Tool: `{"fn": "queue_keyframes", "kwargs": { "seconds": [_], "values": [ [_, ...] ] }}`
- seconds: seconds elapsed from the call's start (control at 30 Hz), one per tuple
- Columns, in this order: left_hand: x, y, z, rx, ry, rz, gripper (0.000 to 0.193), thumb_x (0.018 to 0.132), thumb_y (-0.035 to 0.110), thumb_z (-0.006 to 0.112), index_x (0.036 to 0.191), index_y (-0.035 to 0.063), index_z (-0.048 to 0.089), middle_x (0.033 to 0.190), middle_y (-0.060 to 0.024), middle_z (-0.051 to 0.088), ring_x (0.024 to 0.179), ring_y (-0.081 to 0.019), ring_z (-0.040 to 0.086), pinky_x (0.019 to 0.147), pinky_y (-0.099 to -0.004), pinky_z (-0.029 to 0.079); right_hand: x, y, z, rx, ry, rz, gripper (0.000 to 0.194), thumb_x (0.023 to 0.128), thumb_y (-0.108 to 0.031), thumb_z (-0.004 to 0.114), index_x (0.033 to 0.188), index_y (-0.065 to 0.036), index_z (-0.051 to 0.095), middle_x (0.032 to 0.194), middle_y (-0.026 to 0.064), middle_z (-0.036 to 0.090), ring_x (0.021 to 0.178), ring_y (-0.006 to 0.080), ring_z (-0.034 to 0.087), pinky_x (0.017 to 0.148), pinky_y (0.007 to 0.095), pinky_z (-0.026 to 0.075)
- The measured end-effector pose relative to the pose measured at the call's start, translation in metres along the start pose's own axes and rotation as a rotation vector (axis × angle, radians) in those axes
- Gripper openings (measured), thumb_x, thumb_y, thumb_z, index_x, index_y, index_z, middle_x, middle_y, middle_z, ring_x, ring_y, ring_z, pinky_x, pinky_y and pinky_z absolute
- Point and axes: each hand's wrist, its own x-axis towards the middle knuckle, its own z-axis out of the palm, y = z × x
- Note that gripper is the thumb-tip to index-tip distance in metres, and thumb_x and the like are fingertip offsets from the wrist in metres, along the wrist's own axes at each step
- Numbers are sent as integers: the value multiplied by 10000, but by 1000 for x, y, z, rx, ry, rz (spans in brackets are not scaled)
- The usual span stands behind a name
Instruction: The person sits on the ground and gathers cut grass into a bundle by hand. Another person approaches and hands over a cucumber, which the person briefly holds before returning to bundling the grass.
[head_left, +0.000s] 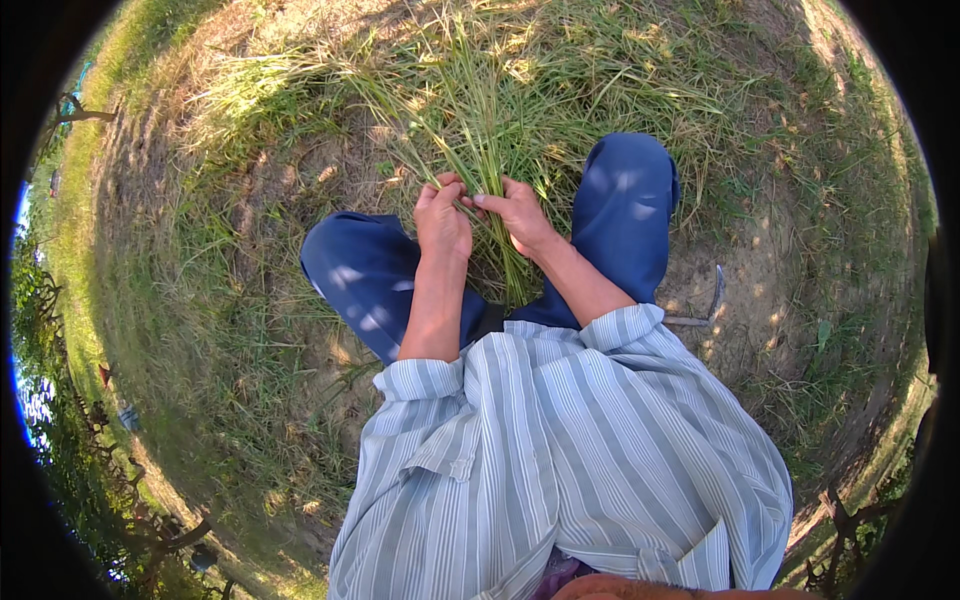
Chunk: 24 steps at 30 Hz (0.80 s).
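A loose bundle of long green grass stalks (491, 154) passes between my hands, its lower ends reaching down between my thighs and its tops fanning out away from me. My right hand (520, 215) grips the bundle, thumb pointing left across the stalks. Close beside it, my left hand (444, 216) pinches a few thinner stalks that slant up to the left. The fingertips of both hands nearly meet, and some fingers are hidden behind the grass.
Cut grass (615, 90) lies spread across the ground ahead. A sickle (711, 307) rests on bare soil to the right of my body. My bent knees in blue trousers (626, 202) flank the hands. Tree branches (86, 115) show at the left rim.
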Motion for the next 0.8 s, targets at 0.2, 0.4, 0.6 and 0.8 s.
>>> {"fn": "queue_keyframes", "kwargs": {
  "seconds": [0.2, 0.4, 0.6, 0.8],
  "values": [
    [-7, 2, 7, 66, 24, -3, 151, 917, 10, 610, 1064, 45, 607, 880, -47, 610, 692, -156, 551, 619, -308, 488, 2, 6, -5, -36, 13, -12, 182, 907, -35, 670, 1084, 2, 663, 923, 61, 733, 739, 104, 634, 653, 254, 504],
    [-1, -4, 3, 146, 27, 28, 183, 950, 13, 642, 1128, -25, 626, 970, -78, 645, 860, -174, 625, 719, -301, 519, -3, 1, 0, -453, 100, -179, 158, 912, -36, 644, 1060, 22, 637, 864, 82, 731, 713, 130, 652, 651, 299, 515],
    [-2, -11, 4, 164, 20, 56, 205, 950, 12, 648, 1149, -36, 629, 1014, -81, 652, 897, -170, 633, 743, -304, 535, -13, -2, 8, -835, 174, -456, 144, 912, -7, 600, 1051, 32, 596, 862, 173, 713, 753, 295, 703, 660, 385, 531],
    [-3, -5, 6, 160, 33, 35, 173, 921, 16, 647, 1088, -30, 633, 954, -65, 629, 805, -161, 603, 690, -295, 509, -17, -8, 13, -815, 134, -395, 169, 907, 19, 611, 1072, 41, 581, 870, 190, 680, 744, 331, 695, 645, 406, 526]
  ]
}}
